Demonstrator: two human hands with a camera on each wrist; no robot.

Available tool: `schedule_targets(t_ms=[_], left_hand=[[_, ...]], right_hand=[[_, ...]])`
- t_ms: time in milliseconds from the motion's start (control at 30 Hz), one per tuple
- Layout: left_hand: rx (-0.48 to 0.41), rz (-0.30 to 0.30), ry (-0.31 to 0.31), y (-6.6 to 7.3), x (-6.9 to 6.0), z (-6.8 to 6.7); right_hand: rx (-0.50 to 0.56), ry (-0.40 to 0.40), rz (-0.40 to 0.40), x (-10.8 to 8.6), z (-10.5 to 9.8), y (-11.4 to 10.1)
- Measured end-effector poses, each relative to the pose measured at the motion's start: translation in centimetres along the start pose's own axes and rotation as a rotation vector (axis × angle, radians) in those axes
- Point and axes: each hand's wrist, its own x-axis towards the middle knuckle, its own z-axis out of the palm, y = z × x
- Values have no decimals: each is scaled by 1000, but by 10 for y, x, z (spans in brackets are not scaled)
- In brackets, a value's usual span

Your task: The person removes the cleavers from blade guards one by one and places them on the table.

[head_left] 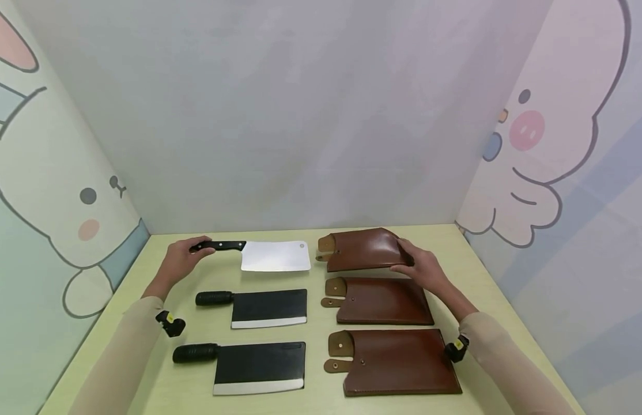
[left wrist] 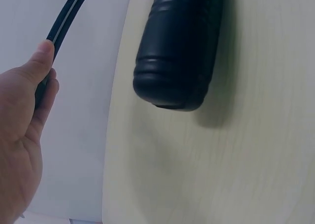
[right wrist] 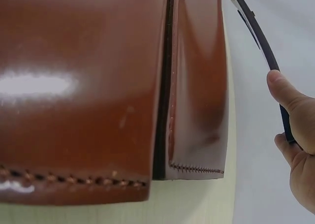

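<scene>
At the back of the table, my left hand [head_left: 180, 260] grips the black riveted handle of a cleaver [head_left: 276, 256] with a plain silver blade. Its blade points right and hangs a little above the tabletop. Thumb and fingers pinch that handle [left wrist: 63, 24] in the left wrist view. My right hand [head_left: 423, 266] pinches the right end of a brown leather sheath [head_left: 367, 249], which is raised and bowed upward. In the right wrist view this sheath [right wrist: 258, 32] shows edge-on between thumb and fingers. The sheath's strap end faces the blade tip, with a small gap between.
Two black-bladed cleavers, a middle one [head_left: 269, 308] and a front one [head_left: 260, 368], lie on the left. Opposite them lie a middle leather sheath [head_left: 385, 301] and a front leather sheath [head_left: 404, 362]. A grey wall [head_left: 300, 115] rises behind the pale table [head_left: 160, 253].
</scene>
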Motion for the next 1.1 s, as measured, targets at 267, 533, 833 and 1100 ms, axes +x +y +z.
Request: schedule_targets(t_ms=[267,533,833,1100], left_hand=[[11,-13,-33,-2,0,1],[35,-26,-77,-7,4,6],[37,-26,-115,-12,1,11],[24,-41,-146,-18,-2,14]], right_hand=[[-11,-31,7,3,6,3],[5,-49,8,6,9,4],[1,-74,33,7,14,7],[-14,-96,61,8,15,11]])
